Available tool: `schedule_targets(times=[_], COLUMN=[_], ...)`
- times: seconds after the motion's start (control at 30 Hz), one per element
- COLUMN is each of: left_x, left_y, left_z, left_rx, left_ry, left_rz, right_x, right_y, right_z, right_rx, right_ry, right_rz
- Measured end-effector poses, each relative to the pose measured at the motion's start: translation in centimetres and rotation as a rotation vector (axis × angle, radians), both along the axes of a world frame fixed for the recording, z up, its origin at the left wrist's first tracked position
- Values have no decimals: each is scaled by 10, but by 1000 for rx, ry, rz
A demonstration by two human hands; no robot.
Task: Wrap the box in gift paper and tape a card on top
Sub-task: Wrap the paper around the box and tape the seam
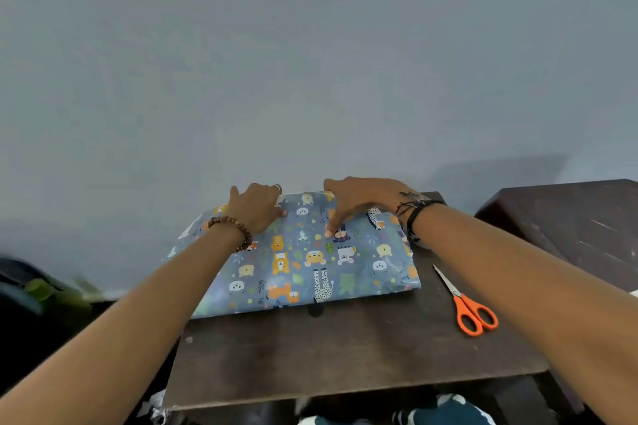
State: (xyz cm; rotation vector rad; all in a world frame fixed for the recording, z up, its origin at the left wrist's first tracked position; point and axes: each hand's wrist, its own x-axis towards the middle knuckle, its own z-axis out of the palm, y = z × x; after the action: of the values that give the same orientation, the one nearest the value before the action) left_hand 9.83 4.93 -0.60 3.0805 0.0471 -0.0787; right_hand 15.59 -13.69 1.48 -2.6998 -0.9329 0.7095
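Blue gift paper (297, 262) printed with cartoon animals covers a flat box on the dark wooden table (345, 348); the box itself is hidden under the paper. My left hand (257, 207) lies on the far left part of the paper, fingers curved over its far edge. My right hand (359, 200) reaches over the far edge too, with its thumb pressed down on the top face near the middle. No card or tape is in view.
Orange-handled scissors (466, 307) lie on the table to the right of the package. A second dark table (569, 217) stands at the right. A grey wall rises right behind the package. Blurred green and dark items (51, 293) sit at the left.
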Motion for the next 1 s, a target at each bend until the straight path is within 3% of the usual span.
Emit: schedule_targets(times=[0.13,0.33,0.5,0.63,0.77,0.83,0.9,1.0], left_x=[8,-13,-59,-96,-101,-100,-97,-91], left_y=[-3,-18,-44,-58,-58,-59,-62,-67], left_z=[-19,-32,-32,-39,-44,-43,-41,-43], left_rx=[45,27,-282,-553,-892,-799,-574,-334], left_ry=[14,-253,-267,-157,-41,-38,-52,-28], left_rz=[22,129,387,650,676,652,652,602], right_x=[14,8,-18,-51,-90,-113,-142,-165], right_y=[6,1,-8,-18,-10,-1,8,29], right_z=[-15,-17,-28,-41,-87,-105,-98,-104], right_rx=[-4,13,139,341,758,955,1081,1119], right_ry=[53,39,86,155,414,487,490,486], right_rz=[-25,-115,-271,-516,-832,-1007,-1149,-1260])
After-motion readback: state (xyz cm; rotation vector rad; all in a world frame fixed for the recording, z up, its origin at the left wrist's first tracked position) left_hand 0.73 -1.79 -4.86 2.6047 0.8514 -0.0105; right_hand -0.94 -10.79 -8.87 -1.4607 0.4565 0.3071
